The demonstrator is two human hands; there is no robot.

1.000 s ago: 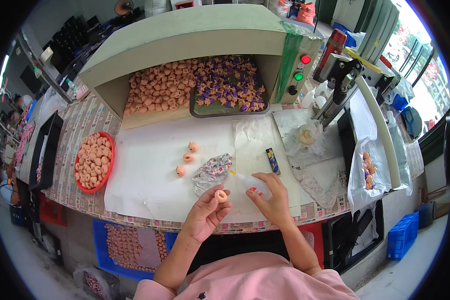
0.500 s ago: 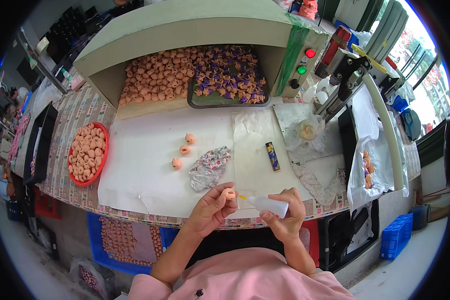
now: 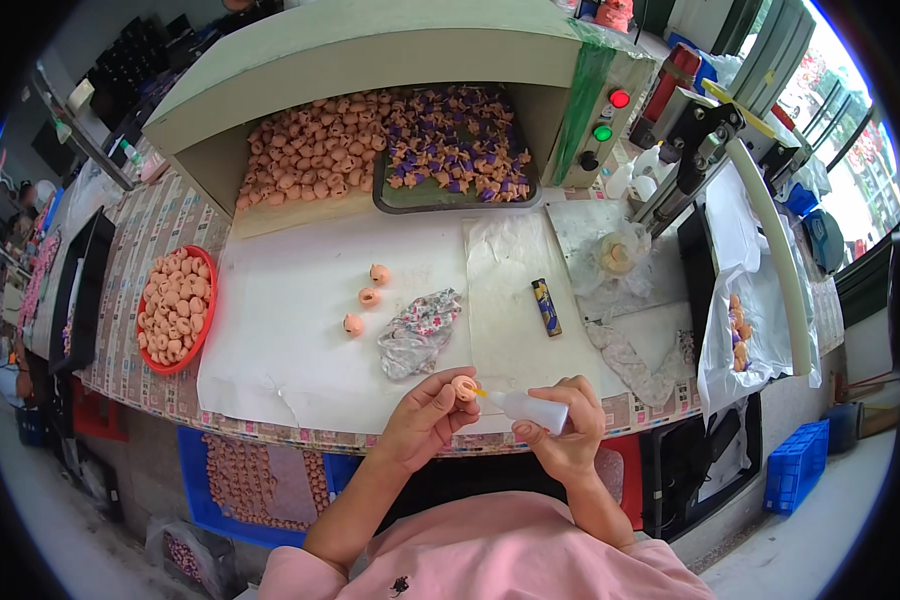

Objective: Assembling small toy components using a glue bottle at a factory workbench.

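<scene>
Between the fingertips of my left hand (image 3: pixel 422 420) is a small peach-coloured doll head (image 3: pixel 463 388). My right hand (image 3: pixel 573 435) grips a white squeeze bottle (image 3: pixel 535 411), held nearly level with its thin yellow nozzle (image 3: pixel 481 393) pointing left. The nozzle's tip touches or nearly touches the doll head's right side; exact contact is too small to tell. Beyond my hands lie a crumpled floral cloth (image 3: pixel 420 335) and several loose doll heads, one of them the nearest doll head (image 3: pixel 353 325), on white paper (image 3: pixel 270 370).
A red basket (image 3: pixel 210 311) full of doll heads stands at left. Under the box-like hood (image 3: pixel 370 50) are piled heads and a dark tray (image 3: pixel 450 208) of small purple-clad figures. A blue-and-yellow tube (image 3: pixel 546 308) lies right of centre. At right stands a lever press (image 3: pixel 690 160).
The bottle and my right hand have shifted slightly left and up, bringing the nozzle closer over the doll head. The head in my left hand has turned a little.
</scene>
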